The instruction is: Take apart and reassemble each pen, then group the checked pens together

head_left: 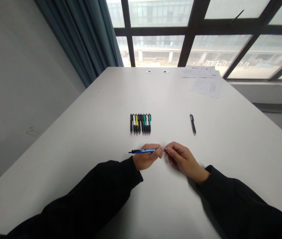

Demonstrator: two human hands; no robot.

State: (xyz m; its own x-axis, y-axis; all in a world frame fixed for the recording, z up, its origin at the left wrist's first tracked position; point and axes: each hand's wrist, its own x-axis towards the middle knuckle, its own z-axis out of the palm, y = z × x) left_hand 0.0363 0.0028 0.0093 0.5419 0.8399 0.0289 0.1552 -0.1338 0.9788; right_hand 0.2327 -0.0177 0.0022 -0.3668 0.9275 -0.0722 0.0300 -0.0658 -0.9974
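A blue ballpoint pen (144,150) lies level across my left hand (148,156), whose fingers are closed around its grip end. The black clicker end points left. At the other end, the thumb and fingers of my right hand (180,156) pinch the pen's silver tip (165,149). Whether that tip is joined to the barrel cannot be made out, as fingers cover the area. Just beyond my left hand, a row of pens (140,124) in black, white, yellow and green lies side by side, tips towards me.
A single dark pen (193,124) lies apart on the right side of the white table (81,132). Printed papers (204,83) rest at the far right corner. A blue curtain (88,39) and a window (190,33) stand behind the table.
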